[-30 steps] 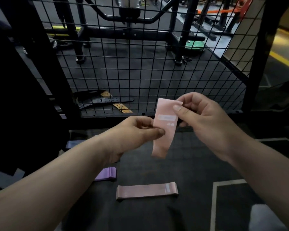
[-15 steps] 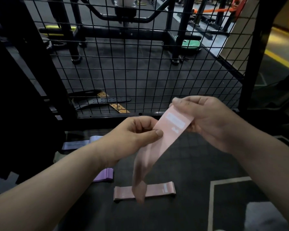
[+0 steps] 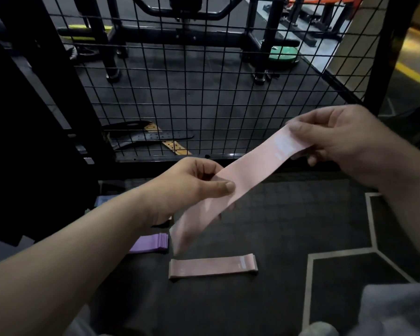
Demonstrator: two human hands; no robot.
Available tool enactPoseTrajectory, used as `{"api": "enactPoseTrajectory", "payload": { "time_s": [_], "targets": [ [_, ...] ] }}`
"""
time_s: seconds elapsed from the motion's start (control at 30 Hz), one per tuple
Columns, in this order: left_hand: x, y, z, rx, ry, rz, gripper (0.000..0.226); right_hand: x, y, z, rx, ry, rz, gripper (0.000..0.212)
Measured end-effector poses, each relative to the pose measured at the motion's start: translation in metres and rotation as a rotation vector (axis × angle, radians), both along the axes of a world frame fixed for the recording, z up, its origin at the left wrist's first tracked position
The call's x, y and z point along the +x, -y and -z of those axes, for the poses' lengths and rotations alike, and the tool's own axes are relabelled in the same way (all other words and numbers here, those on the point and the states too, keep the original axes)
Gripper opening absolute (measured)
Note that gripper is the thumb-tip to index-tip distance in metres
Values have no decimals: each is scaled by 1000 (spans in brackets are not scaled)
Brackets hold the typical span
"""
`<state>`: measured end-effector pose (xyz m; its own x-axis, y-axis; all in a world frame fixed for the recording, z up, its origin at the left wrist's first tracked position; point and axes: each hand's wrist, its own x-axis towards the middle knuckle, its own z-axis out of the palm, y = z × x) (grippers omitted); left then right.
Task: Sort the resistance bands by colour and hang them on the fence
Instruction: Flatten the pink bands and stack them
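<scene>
while the left hand (image 3: 194, 187) is pinching the pink band (image 3: 247, 170) near its middle and the right hand (image 3: 337, 139) is gripping its upper end, the band is hanging before the fence (image 3: 204, 93); a slackening pinch is risking a drop onto the floor (image 3: 289, 226).

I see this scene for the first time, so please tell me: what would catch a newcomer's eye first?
A pink band, pinched by the left hand and the right hand in the middle, stands out against the dark floor. Behind it rises a black wire fence. Below lie a second pink band and, to its left, a purple band.
</scene>
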<state>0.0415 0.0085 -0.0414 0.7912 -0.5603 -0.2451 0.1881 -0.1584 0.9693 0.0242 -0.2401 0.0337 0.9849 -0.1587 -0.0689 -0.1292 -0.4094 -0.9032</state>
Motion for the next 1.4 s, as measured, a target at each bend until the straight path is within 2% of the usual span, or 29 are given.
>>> {"api": "enactPoseTrajectory", "payload": {
  "time_s": [0.13,0.3,0.47,0.57,0.67,0.8,0.9,1.07,1.17,1.2,1.23,1.3,1.37,1.4],
  "targets": [
    [6,-5,1,116,-9,16,12,1,18,-10,-42,41,36,11],
    [10,-13,-1,199,-48,-30,22,4,36,-6,-307,110,165,12],
    [16,-17,3,245,-77,-182,14,6,41,-2,-377,161,204,11],
    [19,-18,4,193,-103,-290,9,6,40,-4,-354,100,189,2],
    [22,-23,4,136,-128,-422,6,5,41,-6,-345,-4,174,2],
    [25,-31,4,131,-83,-527,19,4,43,-8,-350,-105,94,7],
    [24,-31,5,174,-40,-528,18,2,45,-11,-309,-124,49,11],
    [23,-23,9,373,42,-416,14,-8,33,-14,-232,5,-78,10],
    [16,-12,14,591,181,-253,16,-12,21,-10,-483,184,-233,6],
    [13,-7,16,615,235,-218,23,-14,16,-7,-567,232,-288,7],
    [10,-2,17,568,274,-185,35,-16,8,-4,-623,271,-342,7],
    [2,8,13,278,251,-86,54,-21,-9,3,-682,327,-446,9],
    [-6,16,7,-2,177,41,48,-24,-25,11,-698,341,-534,9],
    [-10,20,4,-79,157,74,40,-25,-31,13,-688,342,-561,9]
  ]
}}
